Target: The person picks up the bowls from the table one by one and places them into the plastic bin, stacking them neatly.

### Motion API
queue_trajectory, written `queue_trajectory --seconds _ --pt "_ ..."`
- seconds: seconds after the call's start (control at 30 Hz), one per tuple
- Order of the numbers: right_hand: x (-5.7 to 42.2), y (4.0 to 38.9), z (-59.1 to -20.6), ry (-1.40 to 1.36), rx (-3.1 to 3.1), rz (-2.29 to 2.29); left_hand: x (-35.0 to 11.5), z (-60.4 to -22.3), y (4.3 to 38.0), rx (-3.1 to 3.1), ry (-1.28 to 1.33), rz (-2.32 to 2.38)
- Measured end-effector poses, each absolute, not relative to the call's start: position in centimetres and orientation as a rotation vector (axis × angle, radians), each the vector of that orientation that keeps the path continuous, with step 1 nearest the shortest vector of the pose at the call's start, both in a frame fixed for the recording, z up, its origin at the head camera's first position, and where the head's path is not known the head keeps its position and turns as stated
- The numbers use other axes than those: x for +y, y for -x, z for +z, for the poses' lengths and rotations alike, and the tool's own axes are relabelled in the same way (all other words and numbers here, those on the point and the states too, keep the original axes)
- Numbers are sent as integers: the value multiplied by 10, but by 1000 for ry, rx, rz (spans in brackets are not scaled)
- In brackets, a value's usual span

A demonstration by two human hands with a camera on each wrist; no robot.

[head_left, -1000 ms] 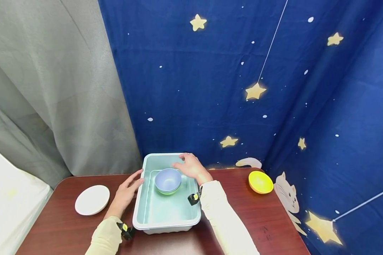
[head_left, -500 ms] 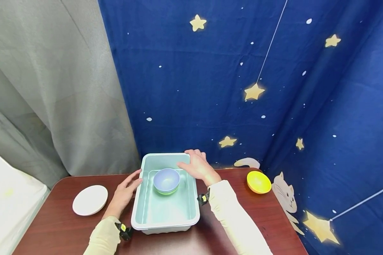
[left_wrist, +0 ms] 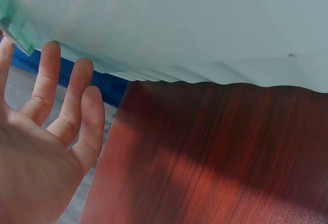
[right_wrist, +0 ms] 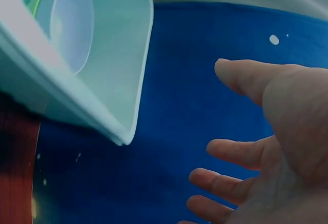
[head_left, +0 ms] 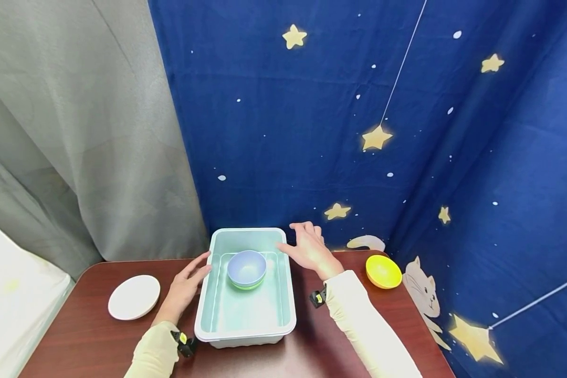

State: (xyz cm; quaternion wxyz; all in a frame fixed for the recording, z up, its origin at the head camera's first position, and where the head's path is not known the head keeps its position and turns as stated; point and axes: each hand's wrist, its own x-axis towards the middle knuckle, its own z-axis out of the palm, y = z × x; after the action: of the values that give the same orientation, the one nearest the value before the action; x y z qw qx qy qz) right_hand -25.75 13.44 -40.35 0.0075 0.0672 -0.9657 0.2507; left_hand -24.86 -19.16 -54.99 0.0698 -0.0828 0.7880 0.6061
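Note:
A pale mint plastic bin (head_left: pixel 245 334) stands on the table in the head view. Inside it a blue bowl (head_left: pixel 247 266) is nested on a green bowl (head_left: pixel 248 287), of which only the edge shows. My left hand (head_left: pixel 181 290) is at the bin's left side with relaxed fingers, fingertips right at the wall; the left wrist view has these fingers (left_wrist: pixel 82 101) along its underside. Just outside the bin's far right corner is my right hand (head_left: pixel 313 253), fingers spread and holding nothing. In the right wrist view this hand (right_wrist: pixel 277 147) is apart from the bin's rim.
A white plate (head_left: pixel 134 297) lies on the reddish-brown table (head_left: pixel 345 331) to the left. Near the right edge sits a yellow bowl (head_left: pixel 384 271). Behind the table hang a blue star-patterned curtain (head_left: pixel 288 131) and a grey one (head_left: pixel 113 157).
My right hand has moved from over the bin, beside the blue bowl, rightward past the rim. The left hand and the bowls keep their places.

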Motion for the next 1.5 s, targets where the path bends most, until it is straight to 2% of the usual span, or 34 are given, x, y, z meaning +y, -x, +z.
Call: queue_trajectory --seconds 0.4,1.13,1.5 --pt "182 263 -422 -86 -3035 711 -192 -548 249 2343 246 1841" --pt "262 247 -448 77 -3037 653 -195 -555 251 2351 187 1861" --pt "293 243 -460 255 -3047 628 -192 -554 249 2348 201 1848"
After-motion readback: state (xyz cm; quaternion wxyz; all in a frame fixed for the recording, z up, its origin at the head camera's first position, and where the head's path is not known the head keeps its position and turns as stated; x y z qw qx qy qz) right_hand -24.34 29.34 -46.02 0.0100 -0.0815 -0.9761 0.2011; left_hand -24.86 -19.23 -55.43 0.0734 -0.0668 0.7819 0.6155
